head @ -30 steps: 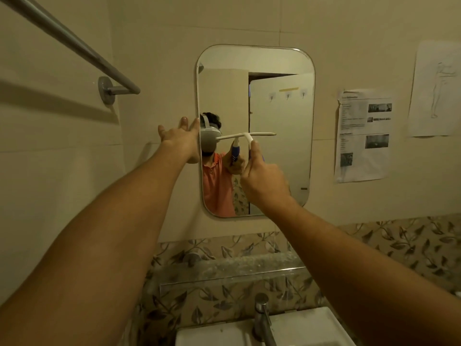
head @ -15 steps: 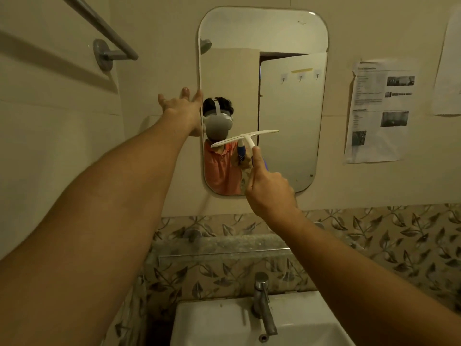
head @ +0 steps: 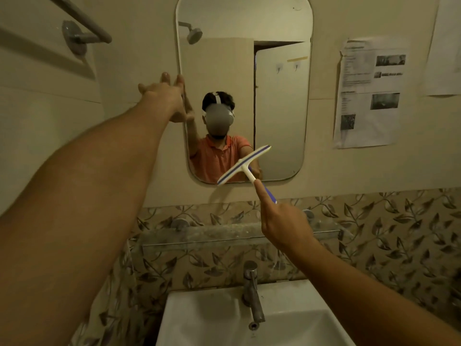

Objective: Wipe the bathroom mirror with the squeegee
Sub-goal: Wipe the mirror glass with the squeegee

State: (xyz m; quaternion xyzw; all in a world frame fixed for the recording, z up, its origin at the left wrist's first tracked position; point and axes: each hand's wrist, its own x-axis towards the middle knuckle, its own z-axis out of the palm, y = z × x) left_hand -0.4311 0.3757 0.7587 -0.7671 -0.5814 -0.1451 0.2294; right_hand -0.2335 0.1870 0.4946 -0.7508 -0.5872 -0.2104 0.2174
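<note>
**Squeegee (head: 244, 166) low on the mirror (head: 274, 101)**

Gripped by the blue handle in the right hand (head: 282, 227), forefinger laid along it, just below the mirror's bottom edge. Tilted across that edge, higher end to the right; cannot tell whether touching the glass. At the mirror's left edge, open with fingers spread: left hand (head: 166, 97).

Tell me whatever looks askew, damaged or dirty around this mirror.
The printed sheet right of the mirror is wrinkled and its left edge seems to lift off the wall. The glass shelf below looks coated in whitish grime. The squeegee tilts only because the right hand holds it so.
</note>
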